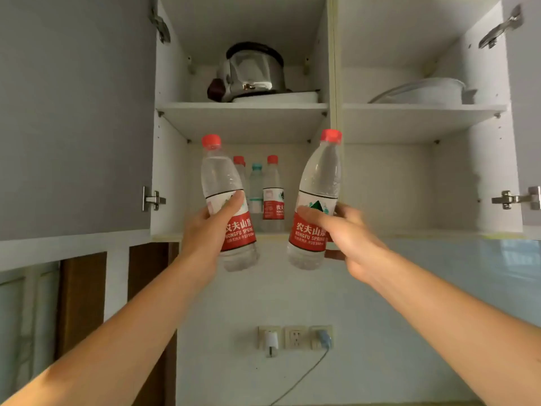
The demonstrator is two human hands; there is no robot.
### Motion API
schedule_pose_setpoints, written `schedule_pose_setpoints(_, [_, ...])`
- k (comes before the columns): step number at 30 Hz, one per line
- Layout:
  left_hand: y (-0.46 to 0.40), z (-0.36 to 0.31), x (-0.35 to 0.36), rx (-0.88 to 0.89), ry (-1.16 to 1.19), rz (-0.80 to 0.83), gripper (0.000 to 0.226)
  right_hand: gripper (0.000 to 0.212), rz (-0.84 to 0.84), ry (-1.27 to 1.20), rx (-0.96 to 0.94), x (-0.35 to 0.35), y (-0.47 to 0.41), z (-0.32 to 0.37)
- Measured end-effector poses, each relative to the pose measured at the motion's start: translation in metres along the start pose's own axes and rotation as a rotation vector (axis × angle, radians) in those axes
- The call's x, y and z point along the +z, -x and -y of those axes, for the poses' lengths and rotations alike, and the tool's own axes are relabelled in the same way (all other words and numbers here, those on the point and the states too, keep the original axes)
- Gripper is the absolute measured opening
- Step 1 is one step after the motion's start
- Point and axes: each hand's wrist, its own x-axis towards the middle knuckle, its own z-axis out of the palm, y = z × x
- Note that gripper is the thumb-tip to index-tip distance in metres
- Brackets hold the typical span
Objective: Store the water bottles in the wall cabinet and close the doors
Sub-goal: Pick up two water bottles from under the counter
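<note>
Though gripped, bottles (231, 206) below cabinet (243, 124).

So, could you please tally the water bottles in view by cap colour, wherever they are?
Red-capped bottles: 4, one in the left hand, one in the right hand, and two on the lower left shelf.
Teal-capped bottles: 1, on that shelf between those two.
Total: 5

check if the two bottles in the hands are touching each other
Apart. The head view shows the left-hand bottle and the right-hand bottle with an open gap between them, the shelved bottles visible through it.
</note>
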Motion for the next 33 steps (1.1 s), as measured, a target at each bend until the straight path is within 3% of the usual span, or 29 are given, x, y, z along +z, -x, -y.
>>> schedule_pose_setpoints(9, [-0.106,0.0,0.011,0.049,-0.054,-0.031,0.031,0.034,0.015,0.02,-0.035,0.007,-0.081,0.011])
schedule_pose_setpoints(15, [-0.164,0.031,0.021,0.135,-0.133,-0.005,0.051,0.035,-0.076,0.082,0.014,0.015,-0.133,-0.01])
schedule_pose_setpoints(21, [-0.201,0.07,0.036,0.158,-0.199,0.093,0.037,0.032,-0.119,0.14,0.056,0.022,-0.17,-0.042])
schedule_pose_setpoints(25, [-0.212,0.083,0.045,0.164,-0.242,0.092,0.043,0.032,-0.179,0.195,0.042,0.026,-0.182,-0.057])
schedule_pose_setpoints(27, [-0.214,0.084,0.046,0.225,-0.348,0.105,0.044,0.033,-0.193,0.275,0.023,0.027,-0.187,-0.059])
schedule_pose_setpoints(30, [-0.218,0.075,0.04,0.334,-0.688,0.176,0.049,0.039,-0.211,0.413,0.002,0.027,-0.193,-0.062])
schedule_pose_setpoints(33, [-0.224,0.065,0.035,0.314,-0.901,0.245,0.041,0.052,-0.254,0.597,-0.094,0.027,-0.193,-0.069])
